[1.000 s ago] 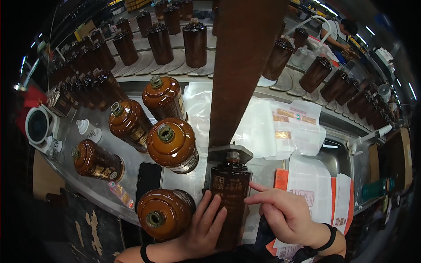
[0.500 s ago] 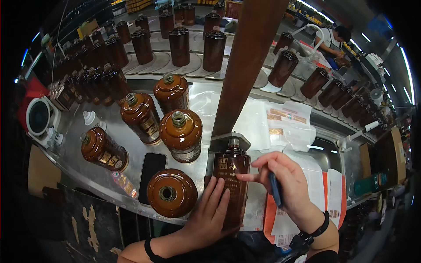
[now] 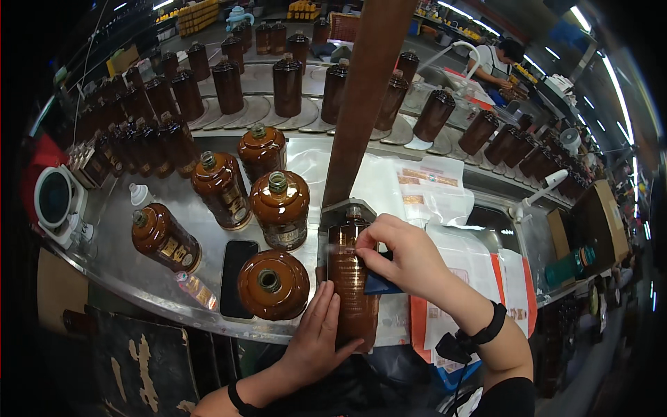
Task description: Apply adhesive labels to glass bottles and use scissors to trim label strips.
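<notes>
A brown glass bottle (image 3: pixel 354 306) lies on its back on the bench edge, its neck toward the dark metal post. Rows of small gold lettering run across its upward side, partly smeared by motion. Across the lower left side of this bottle spreads my left hand (image 3: pixel 313 333), fingers along the edge and thumb near the base. My right hand (image 3: pixel 406 257) is over the upper part, thumb and forefinger pinched together at the lettering. Under that palm shows a flat blue scraper (image 3: pixel 381 283), held by the curled fingers. Whether the pinch holds film is too small to tell.
Several glossy brown bottles (image 3: pixel 279 208) stand to the left, beside a black phone (image 3: pixel 240 278). White label sheets (image 3: pixel 458 250) and an orange sheet (image 3: pixel 418 320) lie right. The post (image 3: pixel 361 118) rises ahead, before a conveyor (image 3: pixel 306 121) carrying dark bottles. Another person (image 3: pixel 497 66) works far right.
The bottle under my hands shows a different side, with rows of lettering instead of a gold emblem. My right hand has closed from spread fingers into a pinch and moved left over it.
</notes>
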Demonstrator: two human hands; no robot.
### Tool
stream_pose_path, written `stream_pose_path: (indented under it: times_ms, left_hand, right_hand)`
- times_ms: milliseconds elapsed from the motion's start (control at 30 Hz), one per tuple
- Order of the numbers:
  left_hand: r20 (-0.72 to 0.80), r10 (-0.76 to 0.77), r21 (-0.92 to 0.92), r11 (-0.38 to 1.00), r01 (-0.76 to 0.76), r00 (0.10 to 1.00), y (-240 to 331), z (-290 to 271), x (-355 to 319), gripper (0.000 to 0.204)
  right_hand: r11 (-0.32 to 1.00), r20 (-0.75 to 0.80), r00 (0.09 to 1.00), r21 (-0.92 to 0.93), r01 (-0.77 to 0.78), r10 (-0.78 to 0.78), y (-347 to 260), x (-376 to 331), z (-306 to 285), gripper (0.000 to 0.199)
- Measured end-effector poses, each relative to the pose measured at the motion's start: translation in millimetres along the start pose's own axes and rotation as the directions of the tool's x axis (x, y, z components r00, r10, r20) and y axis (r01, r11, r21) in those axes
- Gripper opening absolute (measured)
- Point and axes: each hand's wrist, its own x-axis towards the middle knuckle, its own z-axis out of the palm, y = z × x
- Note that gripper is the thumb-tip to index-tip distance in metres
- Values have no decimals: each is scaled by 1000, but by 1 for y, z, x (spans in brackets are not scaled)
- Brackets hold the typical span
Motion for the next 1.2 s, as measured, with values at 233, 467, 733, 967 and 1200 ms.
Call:
stream_pose_path:
  times_ms: [233, 467, 733, 967, 1200]
  left_hand:
    - [-89, 72, -79, 994, -79, 993, 6, -12, -21, 100]
    - [22, 101, 3, 995, -101, 995, 25, -19, 29, 98]
    - [-119, -213, 236, 943, 236, 970, 25, 12, 82, 90]
    - [-155, -269, 51, 959, 279, 951, 13, 22, 68, 76]
    - [122, -611, -636, 557, 534, 782, 11, 23, 54, 74]
  right_hand:
    - [905, 260, 943, 417, 82, -206, -53, -86, -37, 9]
    - [591, -216, 678, 707, -387, 702, -19, -251, -108, 12]
    - [594, -613, 178, 587, -549, 770, 103, -465, -149, 7]
    - [370, -498, 31, 600, -710, 867, 157, -582, -91, 11]
    - [268, -393, 46, 530, -805, 918, 212, -621, -20, 40]
